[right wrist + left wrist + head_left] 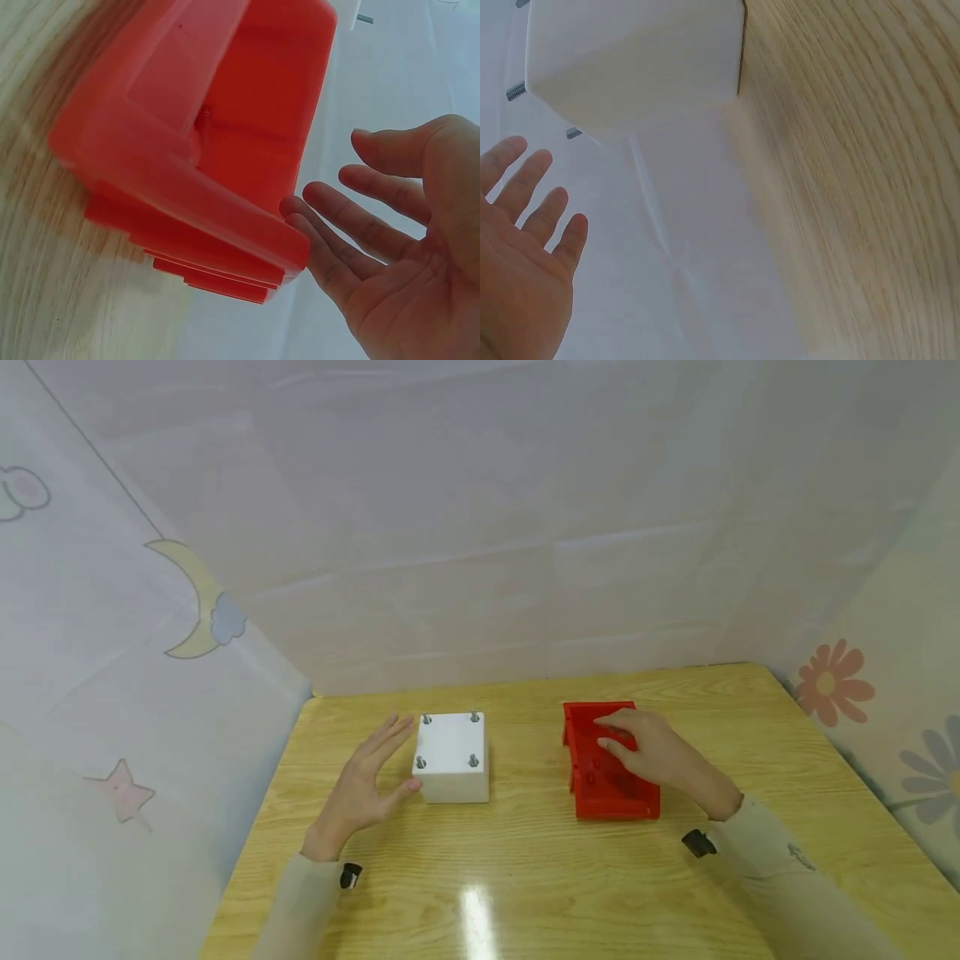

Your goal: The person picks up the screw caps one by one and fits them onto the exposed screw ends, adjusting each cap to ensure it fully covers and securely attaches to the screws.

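Observation:
A white block (pixel 450 743) stands on the table, with several threaded metal bolts (pixel 473 761) sticking up near its top corners. Beside its left side is my left hand (pixel 365 785), fingers spread and holding nothing; the thumb tip is close to the block's front corner, and I cannot tell whether it touches. A red plastic bin (pixel 617 811) lies to the right of the block. Over the bin's opening is my right hand (pixel 652 750), with fingers loosely bent and nothing visible between them. Small red shapes show on the bin's floor, too unclear to name.
The wood-grain table (pixel 517 868) carries both objects, with a gap between block and bin. Light fabric walls (pixel 480 568) with printed moon and flower pictures close in the back and both sides.

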Motion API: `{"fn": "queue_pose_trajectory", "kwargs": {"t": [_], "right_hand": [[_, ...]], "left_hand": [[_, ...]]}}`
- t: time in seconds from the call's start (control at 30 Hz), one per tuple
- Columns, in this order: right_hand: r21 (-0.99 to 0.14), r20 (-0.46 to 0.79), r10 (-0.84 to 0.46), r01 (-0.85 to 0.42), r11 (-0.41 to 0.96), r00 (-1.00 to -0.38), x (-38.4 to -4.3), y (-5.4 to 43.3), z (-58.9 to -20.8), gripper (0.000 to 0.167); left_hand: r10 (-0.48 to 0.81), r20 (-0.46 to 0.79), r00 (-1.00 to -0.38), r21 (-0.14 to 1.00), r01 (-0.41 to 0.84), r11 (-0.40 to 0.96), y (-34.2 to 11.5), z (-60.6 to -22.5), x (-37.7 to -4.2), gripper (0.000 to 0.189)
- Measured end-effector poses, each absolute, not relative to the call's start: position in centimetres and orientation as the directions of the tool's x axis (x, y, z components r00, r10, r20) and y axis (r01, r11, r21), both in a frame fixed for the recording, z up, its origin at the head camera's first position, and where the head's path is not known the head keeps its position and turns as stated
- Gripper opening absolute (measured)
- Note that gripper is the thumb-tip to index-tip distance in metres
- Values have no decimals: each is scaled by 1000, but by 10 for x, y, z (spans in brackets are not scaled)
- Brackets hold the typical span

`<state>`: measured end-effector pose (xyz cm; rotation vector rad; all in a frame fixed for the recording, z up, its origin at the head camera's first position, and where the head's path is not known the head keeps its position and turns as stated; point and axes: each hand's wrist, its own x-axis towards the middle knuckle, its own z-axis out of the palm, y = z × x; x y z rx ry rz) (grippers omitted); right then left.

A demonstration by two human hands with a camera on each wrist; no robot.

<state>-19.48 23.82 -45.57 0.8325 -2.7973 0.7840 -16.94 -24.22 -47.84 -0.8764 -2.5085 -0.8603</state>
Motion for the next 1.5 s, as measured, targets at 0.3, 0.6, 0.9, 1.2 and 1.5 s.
{"fn": "queue_pose_trajectory", "kwargs": {"t": [0.3, 0.6, 0.9, 1.2, 1.5], "right_hand": [[-449, 225, -486, -533, 717, -844, -196, 237, -463, 38], [-452, 204, -488, -524, 722, -849, -196, 235, -470, 37], [-452, 201, -493, -526, 720, -847, -199, 232, -473, 35], [-445, 221, -489, -533, 720, -844, -197, 227, -478, 29], [-444, 169, -470, -492, 749, -867, -193, 223, -475, 29]], "left_hand": [[449, 497, -743, 445, 662, 603, -236, -481, -169, 81], [459, 483, -746, 481, 664, 573, -234, -489, -170, 82], [455, 469, -757, 495, 652, 574, -231, -491, -170, 83], [458, 467, -756, 471, 651, 595, -228, -495, -170, 83], [458, 458, -762, 487, 646, 589, -223, -497, -170, 82]]}}
